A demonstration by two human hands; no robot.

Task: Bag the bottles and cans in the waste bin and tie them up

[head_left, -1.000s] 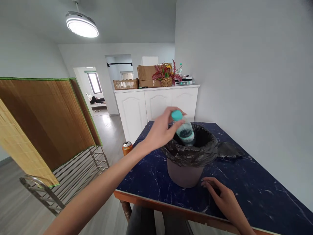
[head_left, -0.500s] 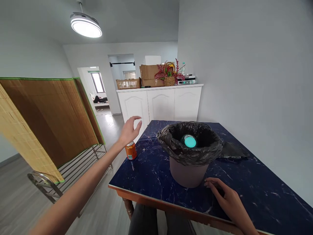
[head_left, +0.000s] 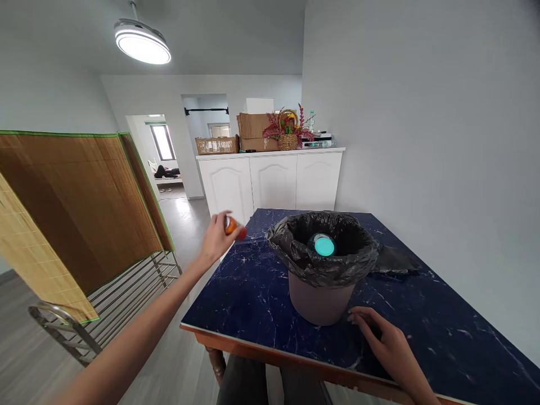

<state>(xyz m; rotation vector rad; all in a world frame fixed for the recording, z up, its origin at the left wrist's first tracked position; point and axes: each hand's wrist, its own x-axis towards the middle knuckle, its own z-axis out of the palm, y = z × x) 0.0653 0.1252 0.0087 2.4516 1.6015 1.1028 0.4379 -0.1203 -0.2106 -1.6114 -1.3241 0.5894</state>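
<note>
My left hand (head_left: 217, 239) is closed round an orange drink can (head_left: 233, 226) and holds it tilted in the air just off the table's left edge. A small bin lined with a black bag (head_left: 323, 270) stands on the dark blue marble table (head_left: 261, 287). Inside it lies a clear bottle with a teal cap (head_left: 323, 246). My right hand (head_left: 386, 346) rests flat on the table beside the bin's base, fingers stretched toward it and holding nothing.
A bamboo screen (head_left: 80, 202) leans over a metal rack (head_left: 105, 315) at the left. White cabinets (head_left: 272, 180) at the back carry cardboard boxes, a basket and flowers. A grey wall runs along the table's right side.
My left hand let the bottle drop into the bin, swung left to the can on the table's edge, then closed on it and lifted it. My right hand stayed put.
</note>
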